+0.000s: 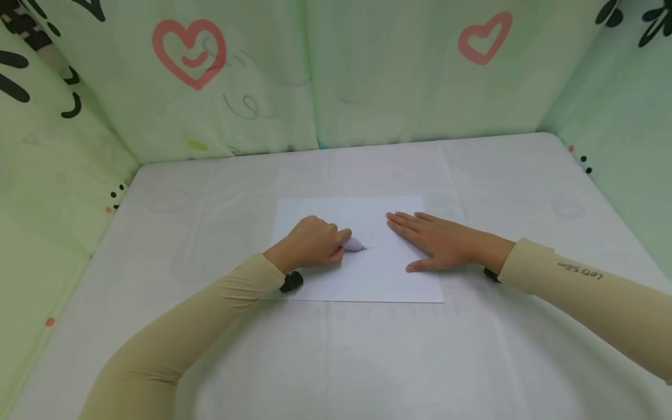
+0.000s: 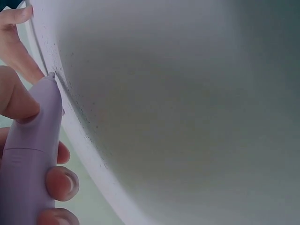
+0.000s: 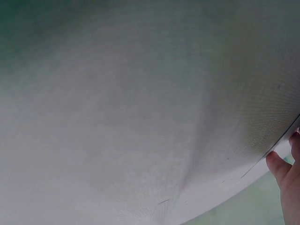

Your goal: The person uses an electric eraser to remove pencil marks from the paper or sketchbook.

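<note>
My left hand (image 1: 313,242) grips a lilac electric eraser (image 1: 353,244), a thick pen-shaped body with a narrow metal-looking tip. Its tip points right, close over the middle of a white sheet of paper (image 1: 367,286). In the left wrist view the thumb presses the side of the eraser (image 2: 35,126) and the fingers curl round it; dark specks (image 2: 84,115) lie near the tip. My right hand (image 1: 443,239) rests flat on the right part of the paper, fingers straight and thumb spread. Only some fingertips (image 3: 276,161) of it show in the right wrist view.
A white cloth (image 1: 409,356) covers the table under the paper. Green printed curtains (image 1: 367,76) with red hearts hang behind the table and along both sides. A black wrist strap (image 1: 291,282) shows at the left cuff.
</note>
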The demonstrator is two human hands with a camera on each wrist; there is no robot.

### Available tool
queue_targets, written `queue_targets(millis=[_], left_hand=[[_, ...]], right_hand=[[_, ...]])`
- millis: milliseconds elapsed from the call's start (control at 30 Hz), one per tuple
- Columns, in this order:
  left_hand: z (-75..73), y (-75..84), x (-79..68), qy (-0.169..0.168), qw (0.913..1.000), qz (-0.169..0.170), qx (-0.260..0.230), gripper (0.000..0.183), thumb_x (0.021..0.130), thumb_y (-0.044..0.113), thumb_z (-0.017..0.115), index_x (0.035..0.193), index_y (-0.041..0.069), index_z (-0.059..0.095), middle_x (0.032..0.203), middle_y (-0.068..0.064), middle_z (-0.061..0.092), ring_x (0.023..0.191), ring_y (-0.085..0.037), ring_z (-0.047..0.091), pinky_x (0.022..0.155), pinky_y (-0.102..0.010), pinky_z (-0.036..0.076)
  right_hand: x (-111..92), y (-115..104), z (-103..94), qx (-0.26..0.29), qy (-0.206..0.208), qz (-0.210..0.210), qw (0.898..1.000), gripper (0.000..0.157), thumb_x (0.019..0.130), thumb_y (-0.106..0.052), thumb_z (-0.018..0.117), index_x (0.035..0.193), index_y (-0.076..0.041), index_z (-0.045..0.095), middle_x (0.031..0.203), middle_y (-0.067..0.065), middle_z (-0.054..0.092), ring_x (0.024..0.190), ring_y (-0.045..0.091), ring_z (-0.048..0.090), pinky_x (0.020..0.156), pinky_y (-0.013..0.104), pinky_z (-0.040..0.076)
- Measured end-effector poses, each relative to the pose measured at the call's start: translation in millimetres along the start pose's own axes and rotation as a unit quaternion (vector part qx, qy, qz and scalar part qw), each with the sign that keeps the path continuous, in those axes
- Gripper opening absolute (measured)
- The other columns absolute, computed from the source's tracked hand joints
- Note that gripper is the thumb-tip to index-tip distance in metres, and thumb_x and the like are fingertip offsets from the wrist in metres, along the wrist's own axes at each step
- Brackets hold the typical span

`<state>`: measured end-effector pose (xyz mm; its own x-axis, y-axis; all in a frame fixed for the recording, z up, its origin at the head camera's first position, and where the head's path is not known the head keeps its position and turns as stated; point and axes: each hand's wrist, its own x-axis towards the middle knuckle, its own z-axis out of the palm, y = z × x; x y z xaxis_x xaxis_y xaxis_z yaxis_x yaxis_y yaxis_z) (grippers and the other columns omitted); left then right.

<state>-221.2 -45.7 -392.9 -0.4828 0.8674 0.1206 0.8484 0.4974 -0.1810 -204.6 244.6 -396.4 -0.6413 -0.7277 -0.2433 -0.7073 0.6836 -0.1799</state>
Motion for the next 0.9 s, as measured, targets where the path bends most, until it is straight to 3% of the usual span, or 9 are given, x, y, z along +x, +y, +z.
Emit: queue_targets(millis=[333,900], left_hand=[[0.8,0.4,-2.3,-0.007,1.0000,0.005,-0.003,0.010,0.084,0.020,0.055,0.078,0.013,0.053,0.052,0.005,0.030,0.049,-0.007,0.019,0.045,-0.021,0.012],[-0.3,2.6,-2.1,0.017,0.9998,0.005,-0.001,0.011,0.081,0.018,0.056,0.073,0.012,0.051,0.051,0.006,0.027,0.049,-0.007,0.017,0.045,-0.022,0.011]], right_hand=[[1.2,-2.0,-0.1,0.013,0.001,0.000,1.000,0.092,0.087,-0.058,0.053,0.150,-0.004,0.013,0.159,0.009,0.011,0.146,0.028,0.015,0.115,0.050,0.016],[-1.0,-1.9,0.9,0.004,0.003,0.005,1.000,0.092,0.087,-0.061,0.050,0.150,-0.005,0.013,0.159,0.008,0.009,0.146,0.027,0.014,0.115,0.048,0.016]])
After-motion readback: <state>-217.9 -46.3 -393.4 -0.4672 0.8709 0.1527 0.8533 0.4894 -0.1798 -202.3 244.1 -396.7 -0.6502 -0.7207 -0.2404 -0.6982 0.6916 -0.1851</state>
